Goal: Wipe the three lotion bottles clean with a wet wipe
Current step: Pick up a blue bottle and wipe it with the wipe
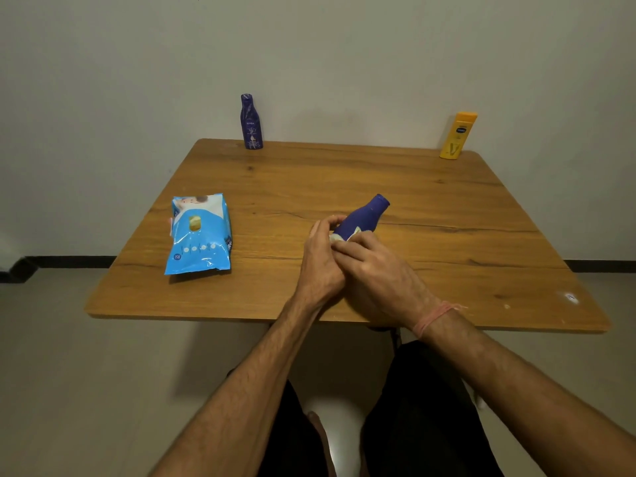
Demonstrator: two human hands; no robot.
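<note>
Near the middle of the wood-grain worktop (447,208), the left hand (321,256) curls round the base of a tilted, smooth blue bottle (361,218), neck toward 1 o'clock. The right hand (375,266) pinches a crumpled white wipe (344,236) against it. At 11 o'clock stands a second blue bottle (251,122); at 2 o'clock a yellow bottle (456,137); at 9 o'clock lies a glossy blue wipes pack (199,234).

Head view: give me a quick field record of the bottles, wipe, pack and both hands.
held bottle: blue, tilted, cap pointing away, gripped at its base
wipe: white wipe pressed against that bottle's lower end
left hand: curled round the bottle's base
right hand: holds the wipe on the bottle
far blue bottle: upright, table's far left edge
yellow bottle: upright, far right corner
wipes pack: lying flat, left on the table
</note>
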